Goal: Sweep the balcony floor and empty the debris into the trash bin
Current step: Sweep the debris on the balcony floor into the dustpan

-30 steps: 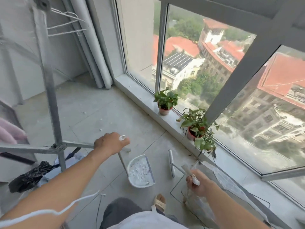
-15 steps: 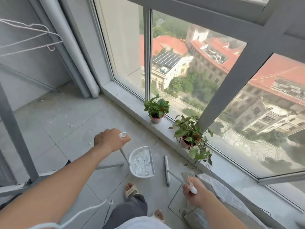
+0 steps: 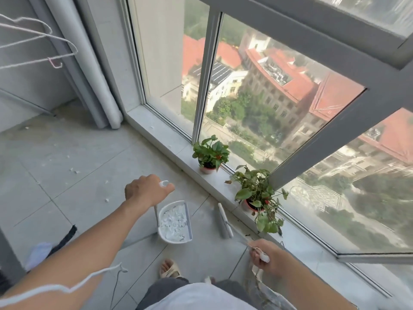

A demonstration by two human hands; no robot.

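Dustpan (image 3: 174, 222) shifted toward window since earlier | holds white debris (image 3: 173, 220) | left hand (image 3: 146, 190) fisted on dustpan handle | right hand (image 3: 266, 260) gripping broom (image 3: 223, 222) handle, broom head at dustpan's 3 o'clock

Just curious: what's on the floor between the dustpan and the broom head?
Nothing: the head view shows bare floor tile between the dustpan and broom head.

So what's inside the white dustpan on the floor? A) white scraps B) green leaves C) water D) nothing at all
A: the dustpan, held by its long handle in the left hand, is heaped with white scraps like the bits still scattered on the floor.
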